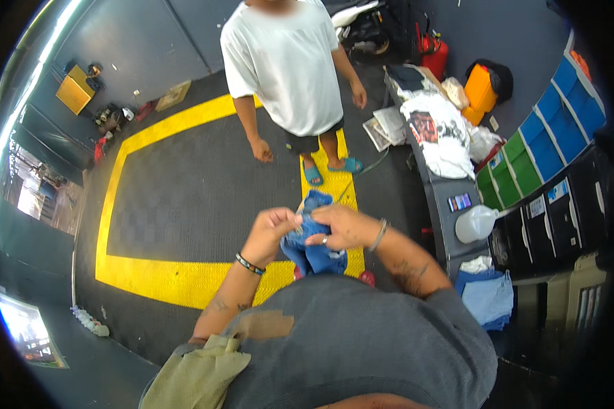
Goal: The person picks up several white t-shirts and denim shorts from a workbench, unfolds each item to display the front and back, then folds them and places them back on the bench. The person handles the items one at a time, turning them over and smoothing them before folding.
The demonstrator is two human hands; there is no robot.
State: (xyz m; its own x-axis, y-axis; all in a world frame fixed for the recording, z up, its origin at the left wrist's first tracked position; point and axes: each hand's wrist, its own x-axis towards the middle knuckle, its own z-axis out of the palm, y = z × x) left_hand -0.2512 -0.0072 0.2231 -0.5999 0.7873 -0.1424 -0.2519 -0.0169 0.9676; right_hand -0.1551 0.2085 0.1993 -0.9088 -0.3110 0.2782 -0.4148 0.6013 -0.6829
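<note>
In front of my waist is a bunched piece of blue denim cloth [315, 203], its upper end standing up past my fingers. My left hand [278, 226] is closed in a pinch at its left edge, thumb and fingertips together. From the other side my right hand [342, 228] grips the cloth, fingers across the front and thumb below. More blue denim hangs below my hands, and I cannot tell whether it is the same piece or clothing on my legs. An olive cloth [201, 375] lies over my left shoulder.
A person in a white T-shirt [286, 68] and blue sandals faces me on the yellow-bordered black mat [184, 204]. At right, a long dark table [443, 218] bears white shirts [440, 133], a phone [459, 202], a white jug [476, 224] and folded denim [488, 300]. Drawers [552, 123] stand behind.
</note>
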